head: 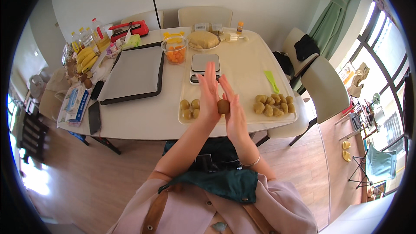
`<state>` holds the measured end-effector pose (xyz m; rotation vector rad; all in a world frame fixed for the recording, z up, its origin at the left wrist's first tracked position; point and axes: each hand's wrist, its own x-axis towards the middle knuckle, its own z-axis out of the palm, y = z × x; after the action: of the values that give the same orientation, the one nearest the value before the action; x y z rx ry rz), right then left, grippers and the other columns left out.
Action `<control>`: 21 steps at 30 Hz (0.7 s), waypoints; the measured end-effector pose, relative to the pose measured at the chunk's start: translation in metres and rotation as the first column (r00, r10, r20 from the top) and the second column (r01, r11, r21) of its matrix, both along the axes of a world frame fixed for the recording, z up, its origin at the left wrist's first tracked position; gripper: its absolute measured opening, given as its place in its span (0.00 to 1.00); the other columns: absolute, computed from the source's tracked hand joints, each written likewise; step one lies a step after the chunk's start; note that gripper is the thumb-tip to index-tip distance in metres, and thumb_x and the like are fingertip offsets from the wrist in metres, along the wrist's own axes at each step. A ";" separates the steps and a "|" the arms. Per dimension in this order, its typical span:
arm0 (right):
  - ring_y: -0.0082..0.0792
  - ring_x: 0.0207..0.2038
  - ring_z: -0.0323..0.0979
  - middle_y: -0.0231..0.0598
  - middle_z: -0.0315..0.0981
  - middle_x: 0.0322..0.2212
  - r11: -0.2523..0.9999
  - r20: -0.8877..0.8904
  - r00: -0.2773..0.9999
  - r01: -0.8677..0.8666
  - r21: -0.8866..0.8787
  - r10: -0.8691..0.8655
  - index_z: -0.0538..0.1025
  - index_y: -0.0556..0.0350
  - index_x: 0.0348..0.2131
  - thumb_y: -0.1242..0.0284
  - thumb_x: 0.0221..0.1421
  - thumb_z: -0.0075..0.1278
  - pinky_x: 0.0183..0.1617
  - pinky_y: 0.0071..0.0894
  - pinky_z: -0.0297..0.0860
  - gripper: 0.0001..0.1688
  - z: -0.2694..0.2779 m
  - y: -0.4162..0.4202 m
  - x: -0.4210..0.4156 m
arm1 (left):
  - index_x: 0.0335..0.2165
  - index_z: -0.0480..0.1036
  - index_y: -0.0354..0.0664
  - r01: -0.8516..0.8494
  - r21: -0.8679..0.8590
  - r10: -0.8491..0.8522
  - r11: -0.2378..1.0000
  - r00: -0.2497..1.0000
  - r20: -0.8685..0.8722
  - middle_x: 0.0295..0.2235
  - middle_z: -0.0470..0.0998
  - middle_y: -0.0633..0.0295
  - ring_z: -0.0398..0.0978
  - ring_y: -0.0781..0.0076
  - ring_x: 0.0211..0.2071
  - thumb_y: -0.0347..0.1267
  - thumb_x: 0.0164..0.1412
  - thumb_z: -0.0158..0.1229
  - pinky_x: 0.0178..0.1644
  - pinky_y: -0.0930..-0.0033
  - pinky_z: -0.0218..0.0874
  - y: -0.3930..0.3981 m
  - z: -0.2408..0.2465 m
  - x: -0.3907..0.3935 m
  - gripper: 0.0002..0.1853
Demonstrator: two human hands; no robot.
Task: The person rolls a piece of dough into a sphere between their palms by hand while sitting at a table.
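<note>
Between my two palms sits a smooth brown ball of paste or dough [223, 107]. My left hand [209, 100] presses it from the left and my right hand [234, 112] from the right, both with fingers stretched upward. Left of my hands, several smooth round balls [186, 114] rest on a cream mat [237, 87]; my left hand may hide more of them. Over on the right of the mat lie several rough, uneven lumps [268, 110] of similar colour. A digital kitchen scale [205, 62] stands behind my fingertips, its front partly hidden.
A lined black baking tray [135, 74] lies to the left. At the back are a tub of orange balls [175, 52] and a bowl holding a large mass [204, 40]. A green spatula [271, 81] lies rightward. Bananas [87, 60], bottles [100, 35] and a phone [94, 117] occupy the left side.
</note>
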<state>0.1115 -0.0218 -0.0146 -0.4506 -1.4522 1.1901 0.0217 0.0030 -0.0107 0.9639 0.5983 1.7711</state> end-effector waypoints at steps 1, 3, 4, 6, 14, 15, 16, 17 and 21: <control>0.34 0.67 0.45 0.42 0.53 0.63 1.000 -0.029 1.000 0.010 -0.020 -0.011 0.55 0.60 0.64 0.52 0.69 0.20 0.69 0.38 0.42 0.37 0.009 0.002 -0.003 | 0.66 0.38 0.42 -0.042 -0.013 0.041 0.999 0.998 -0.053 0.68 0.37 0.59 0.32 0.67 0.69 0.63 0.64 0.22 0.69 0.58 0.27 0.000 -0.007 0.004 0.45; 0.34 0.67 0.45 0.41 0.53 0.63 0.988 -0.065 0.994 0.074 -0.138 -0.083 0.58 0.59 0.63 0.51 0.69 0.23 0.69 0.40 0.41 0.36 0.023 0.016 -0.003 | 0.66 0.39 0.45 0.095 0.014 -0.095 0.995 0.995 0.007 0.68 0.42 0.62 0.38 0.66 0.68 0.61 0.66 0.22 0.69 0.57 0.30 -0.001 -0.028 0.023 0.42; 0.34 0.67 0.44 0.41 0.52 0.64 0.986 -0.029 0.992 0.115 -0.120 -0.120 0.58 0.58 0.63 0.51 0.69 0.24 0.69 0.40 0.41 0.36 0.021 0.031 0.003 | 0.66 0.39 0.45 0.147 -0.027 -0.147 0.989 0.989 0.011 0.68 0.42 0.62 0.39 0.67 0.68 0.61 0.66 0.23 0.69 0.57 0.32 -0.011 -0.025 0.029 0.42; 0.34 0.67 0.45 0.41 0.52 0.64 0.974 0.005 0.981 0.195 -0.112 -0.196 0.60 0.59 0.62 0.50 0.69 0.26 0.69 0.39 0.41 0.37 0.012 0.052 0.011 | 0.66 0.41 0.44 0.231 -0.096 -0.226 0.968 0.972 0.062 0.68 0.42 0.61 0.37 0.67 0.69 0.62 0.65 0.24 0.69 0.58 0.31 -0.025 -0.013 0.032 0.43; 0.42 0.68 0.43 0.48 0.43 0.66 0.988 0.164 0.987 -0.026 0.149 0.001 0.57 0.66 0.62 0.61 0.70 0.31 0.69 0.39 0.41 0.31 -0.007 0.001 0.010 | 0.66 0.40 0.42 0.044 -0.079 -0.030 0.996 0.985 0.173 0.68 0.41 0.60 0.36 0.68 0.69 0.62 0.66 0.24 0.68 0.65 0.31 -0.001 0.004 0.004 0.43; 0.42 0.68 0.43 0.49 0.44 0.66 0.992 0.099 0.995 -0.036 0.120 0.024 0.57 0.66 0.62 0.62 0.70 0.31 0.69 0.39 0.41 0.31 0.001 -0.002 0.008 | 0.66 0.40 0.42 0.069 -0.054 -0.060 0.996 0.987 0.148 0.68 0.42 0.60 0.38 0.68 0.68 0.61 0.66 0.24 0.68 0.66 0.33 -0.005 0.000 0.005 0.43; 0.42 0.68 0.43 0.49 0.44 0.66 0.995 0.036 0.999 -0.037 0.096 0.034 0.58 0.66 0.61 0.62 0.70 0.31 0.69 0.39 0.41 0.30 0.009 0.001 0.007 | 0.66 0.40 0.43 0.104 -0.024 -0.100 0.994 0.987 0.124 0.68 0.43 0.61 0.40 0.69 0.68 0.60 0.67 0.24 0.68 0.66 0.34 -0.006 -0.007 0.012 0.42; 0.41 0.68 0.43 0.50 0.44 0.65 0.997 -0.027 0.999 -0.041 0.072 0.043 0.59 0.66 0.61 0.62 0.70 0.31 0.69 0.38 0.41 0.30 0.015 0.008 0.005 | 0.66 0.41 0.43 0.139 0.004 -0.139 0.990 0.985 0.099 0.67 0.44 0.61 0.42 0.69 0.68 0.59 0.67 0.24 0.68 0.67 0.36 -0.010 -0.013 0.020 0.41; 0.39 0.68 0.43 0.46 0.52 0.63 0.973 0.110 0.969 0.211 0.097 -0.221 0.61 0.66 0.60 0.59 0.70 0.27 0.69 0.35 0.39 0.32 0.014 0.041 0.013 | 0.66 0.44 0.45 0.350 -0.138 -0.289 0.927 0.898 0.331 0.66 0.50 0.62 0.46 0.68 0.66 0.63 0.64 0.28 0.68 0.63 0.35 -0.020 -0.022 0.030 0.44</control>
<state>0.1247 0.0195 -0.0006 -0.6146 -1.5075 0.9375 0.0512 -0.0174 -0.0331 0.5958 0.3787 1.4921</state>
